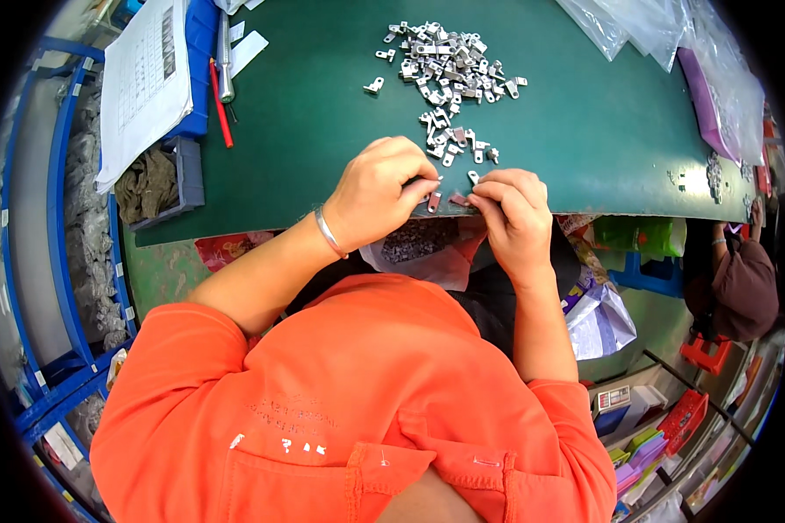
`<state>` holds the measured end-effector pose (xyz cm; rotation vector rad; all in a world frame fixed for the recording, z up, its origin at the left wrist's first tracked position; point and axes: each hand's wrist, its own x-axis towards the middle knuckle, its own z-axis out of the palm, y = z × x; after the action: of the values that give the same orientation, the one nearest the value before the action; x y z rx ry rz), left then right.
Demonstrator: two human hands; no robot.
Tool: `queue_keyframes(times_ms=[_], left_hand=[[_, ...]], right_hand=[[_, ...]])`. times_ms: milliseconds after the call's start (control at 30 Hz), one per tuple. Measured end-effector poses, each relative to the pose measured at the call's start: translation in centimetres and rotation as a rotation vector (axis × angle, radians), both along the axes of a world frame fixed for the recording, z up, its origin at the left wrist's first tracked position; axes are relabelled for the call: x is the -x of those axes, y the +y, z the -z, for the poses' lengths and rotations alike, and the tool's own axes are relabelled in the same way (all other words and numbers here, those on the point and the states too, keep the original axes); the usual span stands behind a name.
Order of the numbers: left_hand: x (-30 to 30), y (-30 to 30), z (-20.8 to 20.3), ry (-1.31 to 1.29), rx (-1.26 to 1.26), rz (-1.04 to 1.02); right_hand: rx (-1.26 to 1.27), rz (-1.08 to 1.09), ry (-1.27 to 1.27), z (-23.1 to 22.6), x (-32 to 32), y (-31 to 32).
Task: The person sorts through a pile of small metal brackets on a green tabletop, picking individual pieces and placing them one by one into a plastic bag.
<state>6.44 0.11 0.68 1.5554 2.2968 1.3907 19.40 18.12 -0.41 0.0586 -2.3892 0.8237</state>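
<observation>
Silver, bent metal brackets with round holes are mostly heaped at 12 o'clock from the hands, so loads seem left, done count unclear, with one apparently pinched by the right hand while the left hand's fingertips are pressed together, contents hidden.

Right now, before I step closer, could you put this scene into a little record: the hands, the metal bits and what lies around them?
Surface: green tabletop
Left hand: thumb and forefinger close together near small pieces; grip unclear
Right hand: fingertips at a small bracket; grip partly hidden
Main pile: silvery metal parts, heaped beyond the hands
Left side: slim red pen-like item, paper, gray bin with dark cloth
Right side: clear plastic bags
Nearby: another person in a dark top
</observation>
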Motion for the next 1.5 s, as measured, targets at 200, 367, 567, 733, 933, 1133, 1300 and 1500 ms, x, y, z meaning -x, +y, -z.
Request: queue_keyframes(times_ms=[200, 367, 567, 733, 933, 1133, 1300, 1500], left_hand=[[0.5, -0.5, -0.1, 0.028, 0.152, -0.237], [0.3, -0.1, 0.2, 0.059, 0.143, -0.156], [0.1, -0.3, -0.5, -0.111, 0.109, -0.131], [-0.4, -0.2, -0.6, -1.031, -0.094, -0.036], [-0.3, -1.0, 0.1, -0.881, -0.067, -0.016], [-0.4, -1.1, -0.4, -0.423, 0.032, 0.021], [-0.1, -1.1, -0.1, -0.186, -0.018, 0.075], [0.0, -0.3, -0.4, -0.123, -0.038, -0.002]], right_hand=[[0.200, 0.247, -0.054, 0.2, -1.3, 0.7], [0.050, -0.160, -0.104, 0.2, -0.6, -1.3], [0.126, 0.234, -0.009, 0.0, 1.1, -0.4], [0.357, 0.271, -0.111, 0.4, 2.0, 0.6], [0.441, 0.005, -0.390, -2.4, 1.0, 0.3], [0.079, 0.225, -0.123, -0.3, 3.5, 0.8], [0.158, 0.211, -0.120, 0.4, 2.7, 0.8], [0.284, -0.080, -0.140, -0.1, 2.7, 1.2]])
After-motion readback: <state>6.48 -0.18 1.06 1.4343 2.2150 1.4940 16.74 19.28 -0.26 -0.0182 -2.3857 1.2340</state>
